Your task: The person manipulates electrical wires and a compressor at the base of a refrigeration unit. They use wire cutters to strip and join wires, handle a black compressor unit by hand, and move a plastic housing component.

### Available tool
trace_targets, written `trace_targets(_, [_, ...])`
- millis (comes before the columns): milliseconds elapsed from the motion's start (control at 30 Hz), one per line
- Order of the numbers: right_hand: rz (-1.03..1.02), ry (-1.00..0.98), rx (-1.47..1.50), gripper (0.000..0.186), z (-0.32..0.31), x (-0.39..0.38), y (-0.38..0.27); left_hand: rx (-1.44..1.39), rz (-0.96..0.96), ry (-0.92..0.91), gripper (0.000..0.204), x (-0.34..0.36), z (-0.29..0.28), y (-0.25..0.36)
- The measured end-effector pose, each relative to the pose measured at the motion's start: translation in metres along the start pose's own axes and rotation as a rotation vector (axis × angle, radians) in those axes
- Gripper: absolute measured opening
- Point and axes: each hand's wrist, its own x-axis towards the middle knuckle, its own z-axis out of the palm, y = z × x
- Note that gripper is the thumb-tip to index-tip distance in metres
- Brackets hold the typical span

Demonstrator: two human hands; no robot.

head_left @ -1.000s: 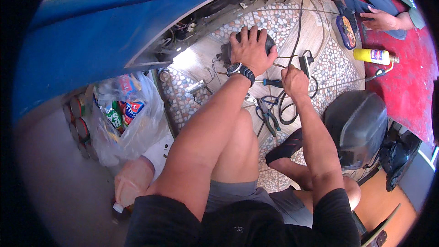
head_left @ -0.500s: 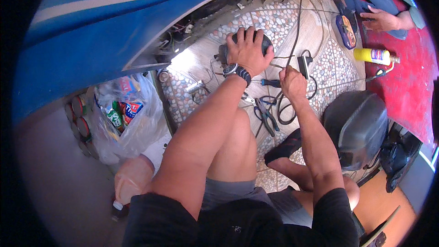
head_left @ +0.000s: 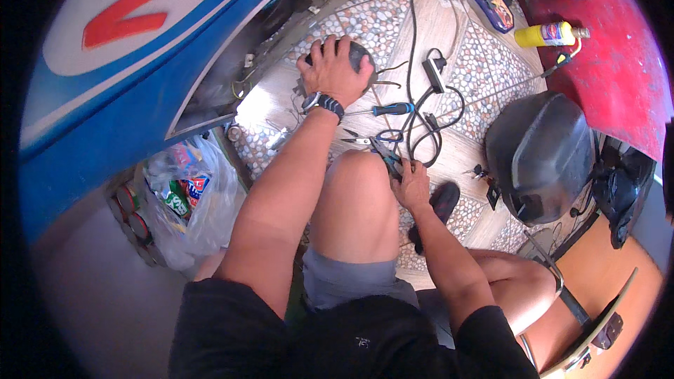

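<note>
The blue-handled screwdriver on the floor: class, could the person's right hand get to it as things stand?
Probably yes. The screwdriver lies in the open just beyond the right hand, with only loose black cables beside it. That hand already grips pliers, so it may need freeing first.

The floor (head_left: 456, 63) is paved with pebble-patterned and plain beige tiles, bright under daylight. On the left a blue and white panel (head_left: 133, 77) rises. A red surface (head_left: 618, 70) lies far right, orange flooring (head_left: 618, 281) near right.
</note>
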Motion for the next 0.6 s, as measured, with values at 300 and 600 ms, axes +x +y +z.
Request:
trace_targets(300, [-0.210,-0.169,0.036,0.039,-0.040,0.054,0.032,0.049,0.003,0.017,0.056,-0.001,0.005,0.005])
trace_targets(600, [-0.468,0.095,-0.237,0.048,0.013,0.062,-0.033,0.046,0.141,-0.323,0.109,-0.009,-0.026,-0.003])
